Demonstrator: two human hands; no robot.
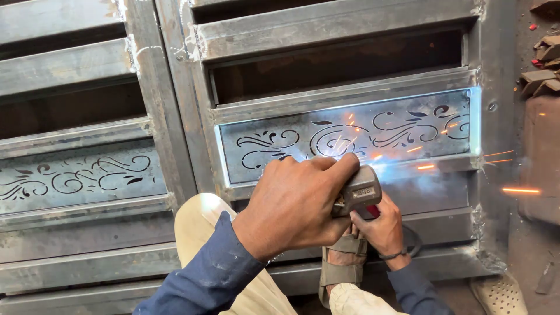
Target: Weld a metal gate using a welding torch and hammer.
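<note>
Both hands are locked on one tool. The left hand [294,201] is curled tight over the top of the angle grinder [357,191], fingers wrapped across its grey metal head, knuckles up. Just right of and below the grinder, the right hand [380,228] closes round the tool's rear, thumb pressed along its side; a red part of the body shows between its fingers, and a dark cord loops off the wrist.

Plenty is hidden here. The grinder's disc cannot be seen at all: the left hand and a blue-white glare cover it. Where it meets the metal is washed out too. Most of the grinder's body is buried under the two hands.

Left of the grinder, the metal gate [169,116] lies flat with its slats, and a scroll-cut panel [76,178] is cut off by the left edge. Directly above the grinder sits the second decorative panel [350,137], its curling cut-outs partly lost in the glare. Orange sparks [519,190] streak off to the right of the grinder.

Below the grinder, a sandalled foot [341,262] rests on the gate frame, half covered by the right hand. A beige trouser knee [201,224] rises below-left. Far right of the grinder, small metal offcuts [542,64] are blurred and cut off.
</note>
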